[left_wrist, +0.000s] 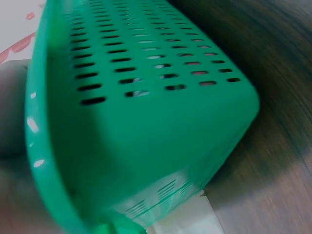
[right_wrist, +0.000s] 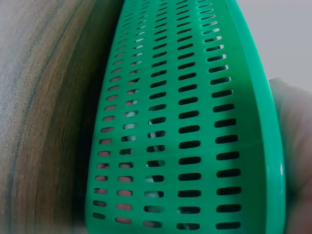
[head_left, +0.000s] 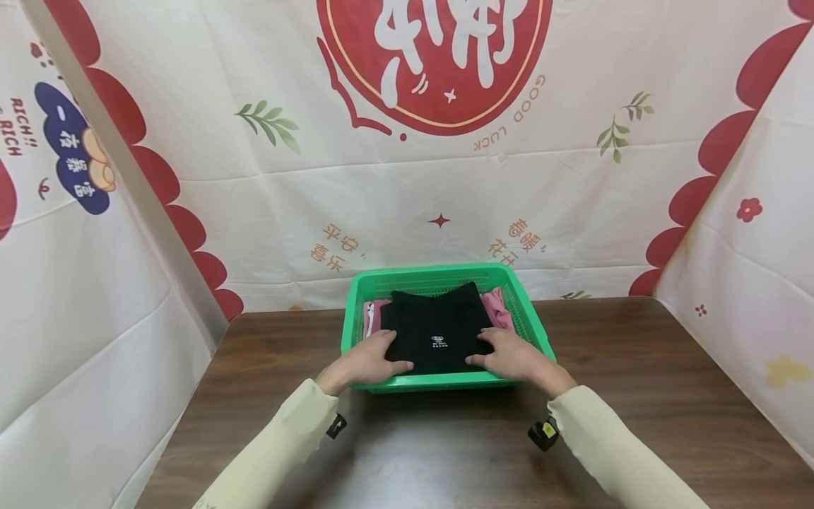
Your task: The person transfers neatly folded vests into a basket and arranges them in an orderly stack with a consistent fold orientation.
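Observation:
A folded black garment (head_left: 439,329) with a small white print lies on top inside a green plastic basket (head_left: 445,380). Pink cloth (head_left: 497,308) shows beside it at the right, and a pink and white piece (head_left: 369,318) at the left. My left hand (head_left: 367,362) rests over the basket's near left part, fingers and thumb spread on the black garment. On the garment's right side my right hand (head_left: 511,355) lies the same way, its thumb toward the middle. Both wrist views show mainly the basket's slotted outer wall (left_wrist: 146,122), with each hand blurred and partly hidden behind the rim.
The basket stands on a dark brown wooden table (head_left: 623,353), near its back edge. Behind it hangs a white printed cloth (head_left: 407,191) with red scallops, which also covers the sides. A small black device (head_left: 543,433) sits under the right wrist.

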`<state>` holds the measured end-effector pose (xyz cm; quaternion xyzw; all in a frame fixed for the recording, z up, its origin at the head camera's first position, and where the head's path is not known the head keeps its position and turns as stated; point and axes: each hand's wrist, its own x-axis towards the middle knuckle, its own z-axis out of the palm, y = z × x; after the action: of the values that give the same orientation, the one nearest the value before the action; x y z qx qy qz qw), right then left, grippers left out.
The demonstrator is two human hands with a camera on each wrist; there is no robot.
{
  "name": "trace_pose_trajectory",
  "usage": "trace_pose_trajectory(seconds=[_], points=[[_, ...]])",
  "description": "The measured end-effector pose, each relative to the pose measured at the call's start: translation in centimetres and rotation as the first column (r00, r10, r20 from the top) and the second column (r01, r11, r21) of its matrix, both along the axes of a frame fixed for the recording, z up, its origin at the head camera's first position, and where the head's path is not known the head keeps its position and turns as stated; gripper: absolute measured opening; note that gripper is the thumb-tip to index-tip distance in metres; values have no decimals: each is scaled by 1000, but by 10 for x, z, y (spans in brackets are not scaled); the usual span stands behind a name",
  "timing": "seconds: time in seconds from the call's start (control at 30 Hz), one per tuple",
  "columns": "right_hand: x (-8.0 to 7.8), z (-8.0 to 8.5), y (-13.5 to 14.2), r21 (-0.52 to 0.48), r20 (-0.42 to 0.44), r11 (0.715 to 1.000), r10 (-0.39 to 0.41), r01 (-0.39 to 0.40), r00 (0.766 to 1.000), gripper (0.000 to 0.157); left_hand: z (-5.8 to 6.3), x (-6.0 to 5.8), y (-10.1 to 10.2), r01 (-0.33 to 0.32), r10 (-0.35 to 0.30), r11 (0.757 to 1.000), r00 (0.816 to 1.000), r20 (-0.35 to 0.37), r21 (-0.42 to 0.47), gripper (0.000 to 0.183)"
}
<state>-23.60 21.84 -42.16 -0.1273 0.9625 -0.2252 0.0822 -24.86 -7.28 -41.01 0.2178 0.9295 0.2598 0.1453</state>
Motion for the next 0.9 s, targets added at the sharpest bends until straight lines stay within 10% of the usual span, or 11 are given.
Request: trace_pose_trajectory(seconds=[0.53, 0.9], points=[[4, -3, 3, -11, -193, 999, 32, -35, 981, 45, 12, 13, -37, 88, -76, 974, 995, -65, 210, 54], [13, 1, 16, -77, -362, 995, 37, -69, 931, 39, 25, 32, -78, 52, -16, 968, 989, -147, 245, 46]])
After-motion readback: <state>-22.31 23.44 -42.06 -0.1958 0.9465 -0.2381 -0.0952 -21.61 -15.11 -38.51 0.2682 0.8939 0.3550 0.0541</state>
